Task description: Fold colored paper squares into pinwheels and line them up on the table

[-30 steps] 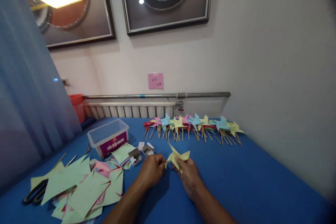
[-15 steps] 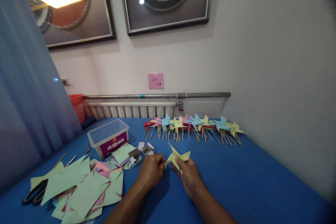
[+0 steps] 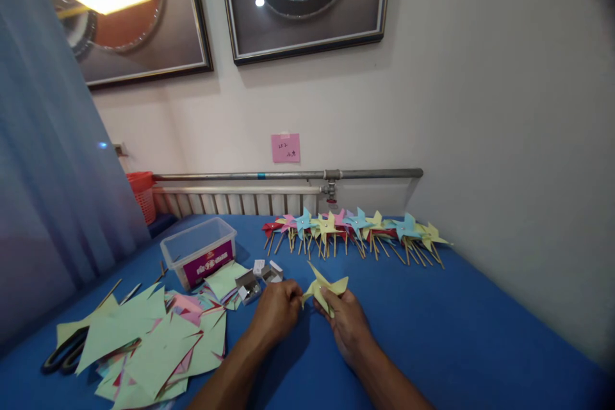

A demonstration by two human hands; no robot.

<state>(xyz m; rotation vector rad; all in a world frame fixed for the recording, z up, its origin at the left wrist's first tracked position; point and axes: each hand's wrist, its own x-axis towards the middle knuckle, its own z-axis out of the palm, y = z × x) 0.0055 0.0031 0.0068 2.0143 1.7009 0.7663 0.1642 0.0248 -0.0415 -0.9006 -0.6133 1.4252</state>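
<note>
The pinwheel (image 3: 318, 289) is just below the frame's middle, near its centre pinched in the right hand's (image 3: 350, 320) grip. The left hand (image 3: 278, 309) curls beside its left tip; whether it holds anything, I cannot tell. It should be light, springy paper, easily creased: best held at the centre.

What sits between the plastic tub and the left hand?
Between the plastic tub and left hand, the head view shows pale green paper and a small open box.
</note>
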